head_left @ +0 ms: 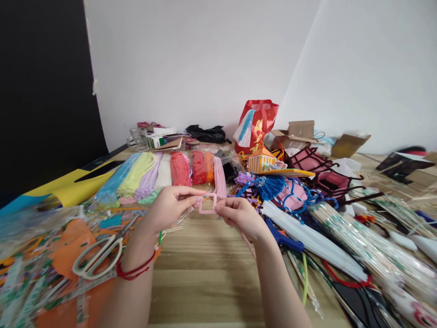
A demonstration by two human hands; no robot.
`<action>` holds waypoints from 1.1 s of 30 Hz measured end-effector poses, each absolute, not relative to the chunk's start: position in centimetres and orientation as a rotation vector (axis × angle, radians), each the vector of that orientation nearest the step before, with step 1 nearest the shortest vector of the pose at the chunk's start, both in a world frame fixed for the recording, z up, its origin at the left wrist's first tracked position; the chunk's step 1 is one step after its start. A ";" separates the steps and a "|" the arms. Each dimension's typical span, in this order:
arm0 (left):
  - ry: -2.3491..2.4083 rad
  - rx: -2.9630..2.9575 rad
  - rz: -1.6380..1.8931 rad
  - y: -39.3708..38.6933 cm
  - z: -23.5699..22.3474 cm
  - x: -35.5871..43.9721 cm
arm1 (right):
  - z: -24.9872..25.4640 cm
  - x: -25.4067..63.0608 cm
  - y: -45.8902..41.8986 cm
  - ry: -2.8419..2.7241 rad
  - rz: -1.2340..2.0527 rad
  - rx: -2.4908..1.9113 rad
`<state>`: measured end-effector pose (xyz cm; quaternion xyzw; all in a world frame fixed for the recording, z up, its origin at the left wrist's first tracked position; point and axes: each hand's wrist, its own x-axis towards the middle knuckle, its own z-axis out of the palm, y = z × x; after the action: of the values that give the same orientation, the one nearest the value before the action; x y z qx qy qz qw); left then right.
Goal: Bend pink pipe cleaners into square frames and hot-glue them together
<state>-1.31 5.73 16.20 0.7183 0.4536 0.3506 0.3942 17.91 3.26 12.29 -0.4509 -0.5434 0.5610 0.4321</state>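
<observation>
A pink pipe cleaner (pixel 207 212), bent into a small rectangle, is held up between my two hands over the wooden table. My left hand (pixel 175 205) pinches its left side with thumb and forefinger. The lower right corner sits in the pinch of my right hand (pixel 239 214), and a loose pink tail hangs down behind that wrist. Just beyond the hands lies a bundle of pink pipe cleaners (pixel 219 176), beside red bundles (pixel 180 168) and pastel ones.
White-handled scissors (pixel 97 257) lie on orange scraps at left. To the right are a blue glue gun (pixel 283 239), bagged wooden sticks (pixel 355 241) and a small striped house model (pixel 261 161). A red bag (pixel 256 127) stands at the back. Bare tabletop (pixel 201 282) shows between my forearms.
</observation>
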 end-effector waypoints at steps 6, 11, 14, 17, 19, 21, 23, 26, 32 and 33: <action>1.121 1.821 0.894 5.7 16.2 -1.3 | 12.3 17.9 3.2 -1.359 1.417 -1.116; 1.047 1.809 0.948 6.0 15.7 -1.2 | 12.0 18.0 3.3 -1.403 1.392 -1.115; 1.037 1.815 0.933 6.2 15.4 -1.2 | 11.9 18.0 3.3 -1.437 1.379 -1.092; 1.050 1.809 0.920 6.4 15.1 -1.3 | 12.0 18.0 3.2 -1.468 1.356 -1.087; 1.076 1.795 0.908 6.5 15.0 -1.5 | 12.0 18.0 3.2 -1.472 1.333 -1.095; 1.099 1.776 0.899 6.5 15.1 -1.7 | 12.0 17.9 3.1 -1.461 1.322 -1.105; 1.105 1.760 0.907 6.3 15.4 -1.8 | 12.0 17.9 3.0 -1.444 1.321 -1.109; 1.111 1.765 0.888 6.0 16.0 -1.9 | 12.0 17.9 3.0 -1.427 1.307 -1.111; 1.098 1.738 0.750 5.5 16.2 -1.6 | 11.9 18.0 3.2 -1.417 1.286 -1.108; 1.094 1.741 0.751 5.4 16.1 -1.5 | 11.9 18.0 3.2 -1.412 1.290 -1.111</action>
<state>-1.50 5.45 16.10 0.7067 0.4443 0.3051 0.4584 17.98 3.19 11.86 -0.4491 -0.5706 0.5212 0.4485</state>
